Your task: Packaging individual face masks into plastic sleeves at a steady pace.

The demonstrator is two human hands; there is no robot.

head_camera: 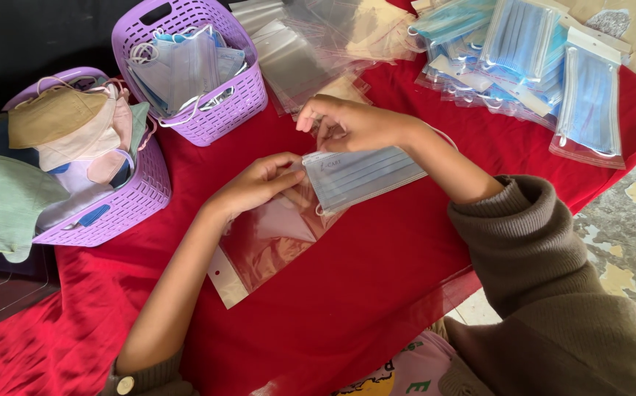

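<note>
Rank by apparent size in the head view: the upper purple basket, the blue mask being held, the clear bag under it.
1. upper purple basket
2. clear bag and blue mask: alike, unranked.

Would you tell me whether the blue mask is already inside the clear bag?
Mostly out: only one end of the mask overlaps the bag mouth.

Two purple baskets [212, 110] [123, 205] of masks sit on the red-draped surface [377, 293], with empty clear bags [296, 59] and bagged blue masks [545, 66] behind.
</note>
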